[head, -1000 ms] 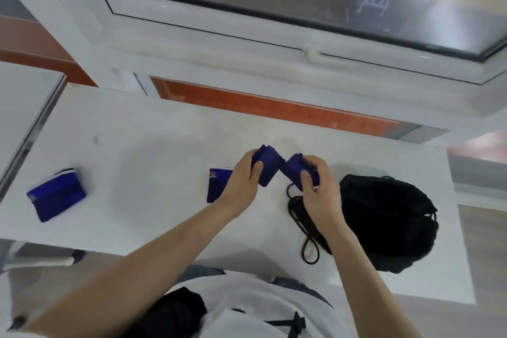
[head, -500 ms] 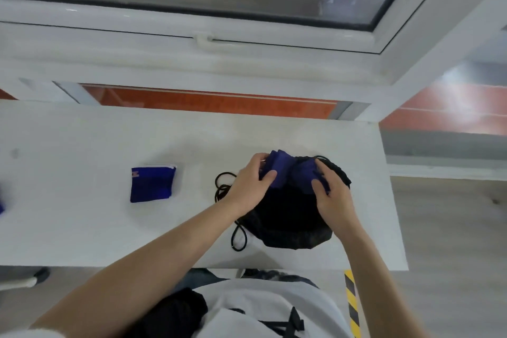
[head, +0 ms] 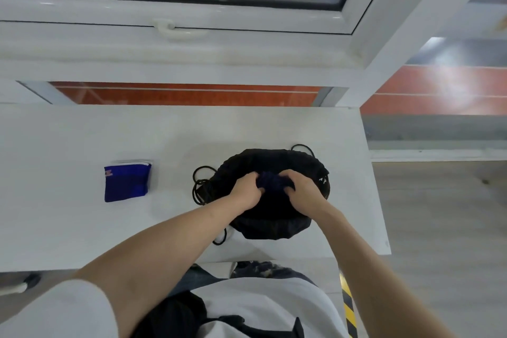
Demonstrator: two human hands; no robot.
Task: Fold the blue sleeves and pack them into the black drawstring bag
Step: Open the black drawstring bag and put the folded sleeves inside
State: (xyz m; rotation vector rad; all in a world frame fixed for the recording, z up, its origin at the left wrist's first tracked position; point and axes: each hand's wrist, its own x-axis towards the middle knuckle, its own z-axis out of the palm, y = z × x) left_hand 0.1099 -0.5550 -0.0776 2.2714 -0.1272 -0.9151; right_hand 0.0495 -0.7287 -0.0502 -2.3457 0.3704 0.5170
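Dark blue fabric sleeves (head: 270, 181), bunched together, sit in the open mouth of the black drawstring bag (head: 270, 217) on the white table (head: 68, 145). Both hands are at that mouth: the left hand (head: 245, 191) has its fingers curled onto the left side of the blue bundle, and the right hand (head: 304, 191) curls onto its right side. Black drawstring cord (head: 199, 186) loops on the table just left of the bag. Well to the left lies another folded blue sleeve (head: 126, 182), flat on the table.
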